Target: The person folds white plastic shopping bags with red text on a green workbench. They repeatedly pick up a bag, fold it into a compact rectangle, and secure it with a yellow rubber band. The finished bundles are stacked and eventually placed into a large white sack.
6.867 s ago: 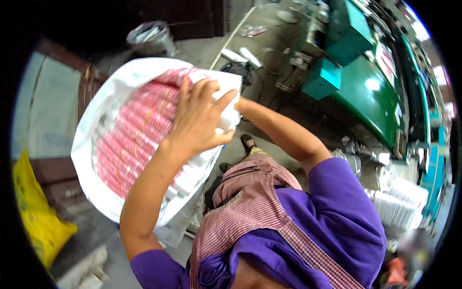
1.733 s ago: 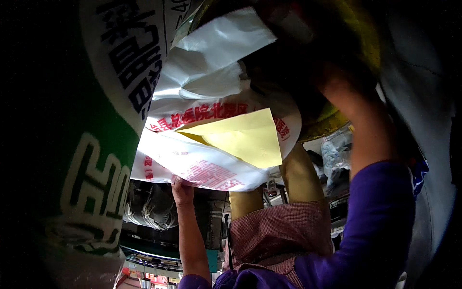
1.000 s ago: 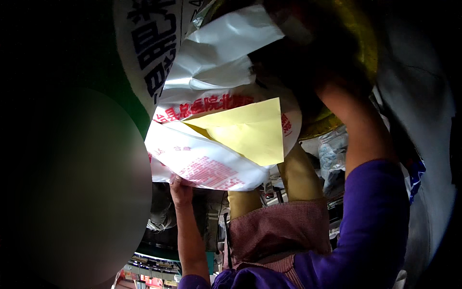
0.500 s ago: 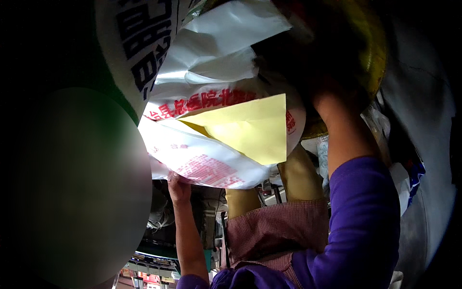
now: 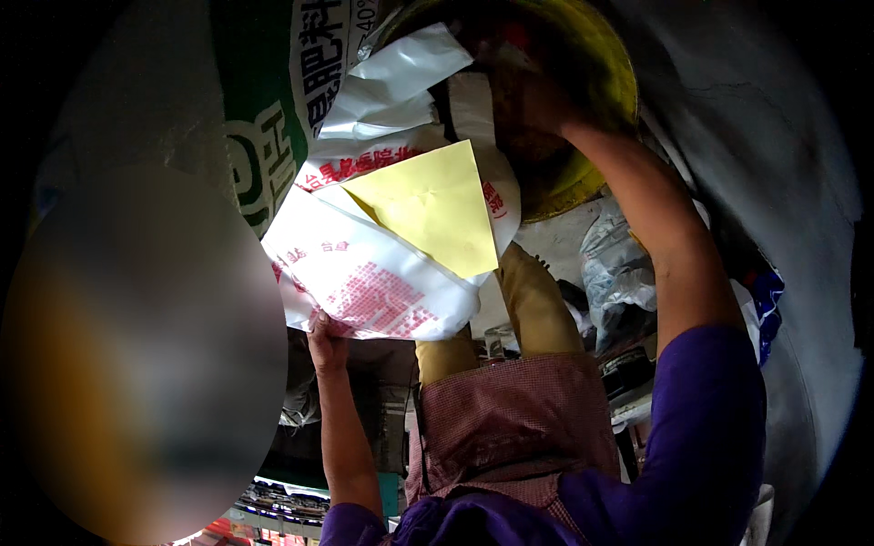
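My left hand (image 5: 328,346) is closed on the lower edge of a white plastic bag (image 5: 364,291) with red printing, its thumb on top. A folded yellow sheet of paper or card (image 5: 432,209) lies against the bag, one end tucked behind a white fold. At the upper right, my right hand (image 5: 537,98) reaches into a round yellow tub (image 5: 619,100). Deep shadow covers its fingers, so their hold cannot be made out. Something small and red (image 5: 516,36) shows dimly in the tub, near the hand. The bag's upper part (image 5: 401,73) lies against the tub's left rim.
A green and white woven sack (image 5: 273,136) stands at the upper left. Beside my right forearm lies a clear plastic bag (image 5: 619,264) with unclear contents. A grey sheet-like surface (image 5: 774,164) rises along the right. A large blurred shape (image 5: 155,364) blocks the lower left.
The view has shifted, so bag, paper and tub appear farther left and more of the tub's inside shows. My left hand keeps its hold; my right arm still reaches into the tub.
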A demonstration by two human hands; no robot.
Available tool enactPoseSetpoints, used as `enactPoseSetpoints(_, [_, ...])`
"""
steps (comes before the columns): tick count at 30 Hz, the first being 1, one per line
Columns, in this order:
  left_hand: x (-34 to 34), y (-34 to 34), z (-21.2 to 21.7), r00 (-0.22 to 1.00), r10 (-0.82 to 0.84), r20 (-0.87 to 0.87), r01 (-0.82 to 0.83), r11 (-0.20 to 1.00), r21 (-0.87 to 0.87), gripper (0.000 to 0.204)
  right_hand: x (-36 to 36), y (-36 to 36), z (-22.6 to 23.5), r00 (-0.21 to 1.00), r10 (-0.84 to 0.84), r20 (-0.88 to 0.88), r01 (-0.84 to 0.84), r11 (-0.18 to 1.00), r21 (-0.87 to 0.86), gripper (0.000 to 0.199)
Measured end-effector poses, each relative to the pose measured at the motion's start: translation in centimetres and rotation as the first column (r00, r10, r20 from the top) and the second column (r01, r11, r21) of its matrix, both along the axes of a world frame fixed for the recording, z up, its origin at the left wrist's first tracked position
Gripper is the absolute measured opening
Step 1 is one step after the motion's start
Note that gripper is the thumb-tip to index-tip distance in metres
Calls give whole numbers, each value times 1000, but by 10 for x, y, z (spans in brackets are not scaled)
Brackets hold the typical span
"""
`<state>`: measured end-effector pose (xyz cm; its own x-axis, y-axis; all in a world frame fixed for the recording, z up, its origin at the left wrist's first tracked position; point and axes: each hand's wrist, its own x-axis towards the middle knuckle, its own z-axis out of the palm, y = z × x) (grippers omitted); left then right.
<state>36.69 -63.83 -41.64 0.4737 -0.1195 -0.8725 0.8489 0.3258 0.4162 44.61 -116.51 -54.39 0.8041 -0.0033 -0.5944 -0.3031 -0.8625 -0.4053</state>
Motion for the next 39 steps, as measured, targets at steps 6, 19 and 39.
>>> enactPoseSetpoints(6, [6, -11, 5, 999, 14, -43, -10, 996, 93, 29, -7, -12, 27, 952, -300, 60, 279, 932, 231, 49])
enactPoseSetpoints(19, [6, -10, 10, 999, -22, -30, 23, 999, 34, 32, -16, 2, 92, 527, -769, -363, 785, 276, 555, 52])
enactPoseSetpoints(39, [-9, -1, -4, 998, -48, 38, 46, 998, 50, 46, -17, 4, 105, 481, -653, -585, 717, -90, 691, 52])
